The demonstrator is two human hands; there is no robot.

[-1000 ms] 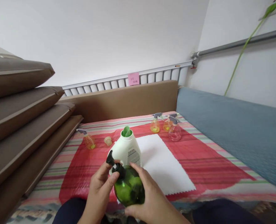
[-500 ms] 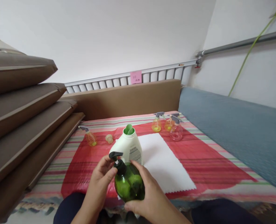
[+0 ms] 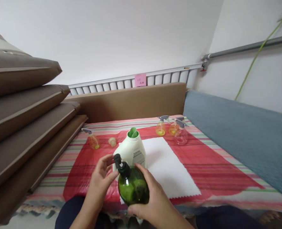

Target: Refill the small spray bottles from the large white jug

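Observation:
My right hand [image 3: 152, 198] wraps round the body of a round green bottle [image 3: 133, 187] held low in front of me. My left hand [image 3: 100, 178] pinches the bottle's black pump head [image 3: 121, 163] at the neck. Just behind the green bottle stands a white bottle [image 3: 131, 149] with an open green spout. It rests at the near left corner of a white cloth [image 3: 166, 167] spread on a red mat [image 3: 210, 168].
Three small spray bottles [image 3: 172, 128] stand at the far right of the mat, one more [image 3: 92, 139] and a small cap [image 3: 112, 142] at the far left. Brown cushions [image 3: 24, 127] are stacked at left, a blue mattress [image 3: 238, 133] lies at right, a brown board [image 3: 131, 101] behind.
The pump head has turned in my left fingers, its nozzle swinging round. My right hand has kept its hold on the green bottle. The view has drifted slightly.

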